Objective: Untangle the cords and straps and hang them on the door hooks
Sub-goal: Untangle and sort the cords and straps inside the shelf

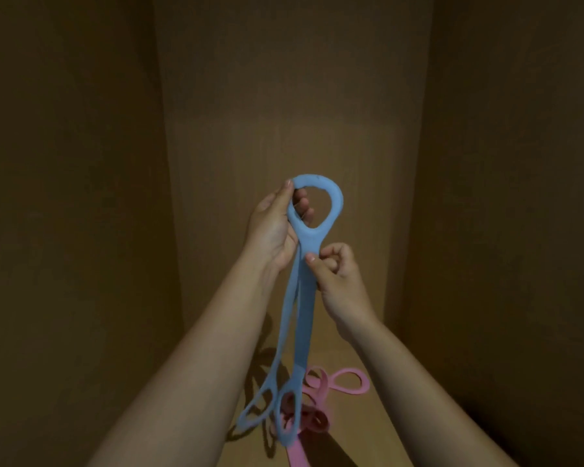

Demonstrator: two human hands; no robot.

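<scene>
The blue strap (302, 308) is hanging between both hands, the left hand (273, 227) closing around its top loop and the right hand (334, 267) pinching it just below.

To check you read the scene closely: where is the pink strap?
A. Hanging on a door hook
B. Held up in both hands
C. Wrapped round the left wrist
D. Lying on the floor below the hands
D: the pink strap lies on the floor, while the left hand and right hand hold up the blue strap.
</scene>
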